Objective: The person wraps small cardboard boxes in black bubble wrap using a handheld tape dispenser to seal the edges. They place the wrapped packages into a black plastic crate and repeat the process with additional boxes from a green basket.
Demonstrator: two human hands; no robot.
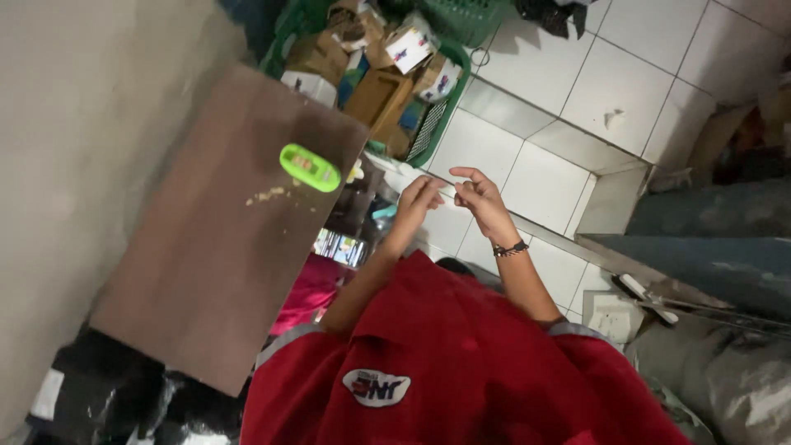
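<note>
Parcel sorting or storeroom space, green plastic basket (441, 115) heaped with small cardboard boxes (387, 78), black-wrapped packages (107, 395) on white tiled floor (626, 74), brown worktop (214, 247), red uniform shirt (461, 363).

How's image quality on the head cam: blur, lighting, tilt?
Head view: frame strongly tilted; soft overall, left hand and right hand slightly blurred; white floor tiles bright, bottom-left corner by the brown board dark; green object stays distinct.
</note>
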